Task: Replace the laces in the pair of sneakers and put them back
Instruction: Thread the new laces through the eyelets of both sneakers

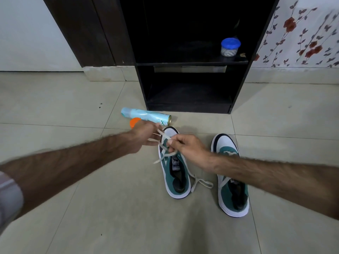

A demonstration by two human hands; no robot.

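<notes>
From the head camera, both hands work over the left sneaker [174, 162], which stands on the tiled floor [91, 208] with its toe pointing away toward the black shelf unit [190, 85]. The left hand [145, 136] pinches one run of the white lace [163, 138] just beyond and to the left of the toe end of the eyelets; the right hand [187, 145] has its fingers curled, pinching another part of the lace directly above the upper eyelets. The lace's loose tail lies on the floor beside the shoe's heel, between the two shoes.

The shoe's long axis runs straight away from the person, so the eyelet rows lie just under and toward the person from both sets of fingertips; the right hand sits nearer the next eyelets and seems the likelier one to feed the lace through. The right sneaker [231, 176] stands parallel, near the right forearm, already carrying some lace (how fully threaded I cannot tell).

The tongue label on the left sneaker shows a leaping cat and letters that look like PUMA. A pale blue spray can [146, 117] lies on its side beyond the left hand, its print unreadable, an orange cap [134, 122] touching it. A blue-lidded jar [230, 47] stands on the shelf.
</notes>
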